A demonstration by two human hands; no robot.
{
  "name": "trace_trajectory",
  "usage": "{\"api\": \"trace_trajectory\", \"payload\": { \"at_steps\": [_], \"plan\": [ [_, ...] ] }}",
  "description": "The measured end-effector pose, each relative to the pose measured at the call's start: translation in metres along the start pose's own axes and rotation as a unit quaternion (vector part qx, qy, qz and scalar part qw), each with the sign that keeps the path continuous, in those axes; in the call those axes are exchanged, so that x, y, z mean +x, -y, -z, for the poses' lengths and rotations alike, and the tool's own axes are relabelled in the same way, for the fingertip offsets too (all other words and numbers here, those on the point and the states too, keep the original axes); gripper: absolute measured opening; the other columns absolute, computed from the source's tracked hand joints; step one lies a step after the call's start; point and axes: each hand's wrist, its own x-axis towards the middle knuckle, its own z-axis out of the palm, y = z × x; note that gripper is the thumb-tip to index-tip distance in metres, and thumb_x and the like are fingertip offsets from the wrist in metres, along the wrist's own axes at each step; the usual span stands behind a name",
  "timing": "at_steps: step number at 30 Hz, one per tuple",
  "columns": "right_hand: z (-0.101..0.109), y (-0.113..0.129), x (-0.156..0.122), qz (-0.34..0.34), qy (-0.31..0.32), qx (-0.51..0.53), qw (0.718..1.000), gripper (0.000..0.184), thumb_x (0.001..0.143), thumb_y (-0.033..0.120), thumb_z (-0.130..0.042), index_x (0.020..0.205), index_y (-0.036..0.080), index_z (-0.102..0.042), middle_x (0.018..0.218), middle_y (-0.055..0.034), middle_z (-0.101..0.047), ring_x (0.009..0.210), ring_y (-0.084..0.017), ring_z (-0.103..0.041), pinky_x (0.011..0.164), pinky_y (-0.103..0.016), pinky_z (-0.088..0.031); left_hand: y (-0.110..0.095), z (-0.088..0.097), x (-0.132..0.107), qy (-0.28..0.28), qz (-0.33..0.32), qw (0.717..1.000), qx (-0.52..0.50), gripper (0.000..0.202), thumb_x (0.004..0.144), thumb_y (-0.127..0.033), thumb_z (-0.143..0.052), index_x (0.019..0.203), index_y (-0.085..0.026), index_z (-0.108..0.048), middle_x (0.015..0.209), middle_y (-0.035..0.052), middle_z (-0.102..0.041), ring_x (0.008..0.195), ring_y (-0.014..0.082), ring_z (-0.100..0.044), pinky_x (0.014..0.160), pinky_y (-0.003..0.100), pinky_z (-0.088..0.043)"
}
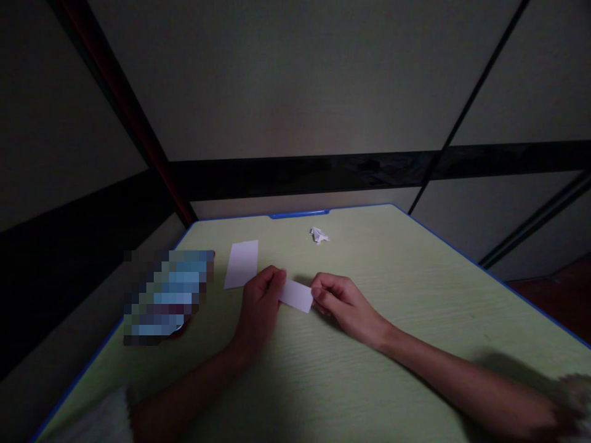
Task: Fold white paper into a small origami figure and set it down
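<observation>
Both of my hands pinch one small white paper strip [296,295] just above the pale green table [392,344]. My left hand [261,307] grips the strip's left end with closed fingers. My right hand [339,301] pinches its right end. A second white paper rectangle [241,264] lies flat on the table, just left of and behind my left hand. Farther back sits a small folded white paper figure [319,235].
A blurred-out blue and white object [166,295] rests near the table's left edge. The table has a blue rim [299,214] and stands against a dim wall with dark bars. Something pale and fuzzy shows at the bottom right corner [572,394].
</observation>
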Motion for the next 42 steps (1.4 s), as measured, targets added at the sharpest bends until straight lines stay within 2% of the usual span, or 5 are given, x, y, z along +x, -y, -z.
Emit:
{"api": "trace_trajectory", "payload": {
  "at_steps": [5, 14, 22, 28, 42],
  "plan": [
    [0.002, -0.001, 0.001, -0.021, -0.041, 0.035, 0.998, 0.019, 0.074, 0.024, -0.04, 0.056, 0.016, -0.042, 0.046, 0.0055, -0.036, 0.043, -0.006, -0.029, 0.041, -0.02, -0.022, 0.001, 0.004, 0.006, -0.14, 0.037, 0.988, -0.043, 0.026, 0.073, -0.03, -0.042, 0.052, -0.018, -0.033, 0.046, -0.0081, -0.026, 0.038, 0.0055, -0.026, 0.034, 0.017, -0.021],
    [0.002, -0.002, 0.001, -0.014, -0.025, 0.026, 0.999, 0.031, 0.076, 0.04, -0.046, 0.056, 0.016, -0.042, 0.047, 0.0056, -0.035, 0.044, -0.006, -0.029, 0.041, -0.02, -0.02, -0.004, -0.002, -0.01, 0.063, -0.031, 0.998, 0.0, 0.028, 0.076, -0.032, -0.041, 0.052, -0.018, -0.038, 0.043, -0.0075, -0.033, 0.04, 0.0062, -0.033, 0.039, 0.018, -0.026],
    [0.005, -0.003, 0.002, 0.028, -0.033, 0.004, 0.999, 0.029, 0.076, 0.036, -0.045, 0.056, 0.016, -0.042, 0.05, 0.0048, -0.036, 0.047, -0.007, -0.033, 0.044, -0.02, -0.026, -0.003, -0.004, -0.01, 0.274, -0.02, 0.961, 0.03, 0.027, 0.076, -0.031, -0.039, 0.054, -0.017, -0.04, 0.047, -0.0053, -0.038, 0.044, 0.0076, -0.038, 0.042, 0.019, -0.029],
    [0.004, -0.002, -0.001, 0.023, -0.048, -0.005, 0.999, 0.027, 0.077, 0.033, -0.045, 0.056, 0.016, -0.042, 0.05, 0.0048, -0.036, 0.047, -0.007, -0.032, 0.044, -0.02, -0.025, -0.005, -0.004, -0.011, 0.295, -0.026, 0.955, 0.036, 0.026, 0.076, -0.029, -0.037, 0.053, -0.017, -0.04, 0.046, -0.0055, -0.037, 0.044, 0.0079, -0.037, 0.043, 0.02, -0.028],
    [0.023, -0.014, 0.012, 0.034, -0.326, 0.057, 0.943, 0.027, 0.074, 0.033, -0.047, 0.053, 0.018, -0.038, 0.047, 0.0053, -0.032, 0.043, -0.007, -0.027, 0.041, -0.021, -0.02, -0.005, -0.004, -0.006, 0.227, 0.024, 0.973, -0.044, 0.02, 0.07, -0.022, -0.038, 0.052, -0.016, -0.042, 0.042, -0.0056, -0.04, 0.039, 0.0059, -0.036, 0.04, 0.018, -0.03]
  ]
}}
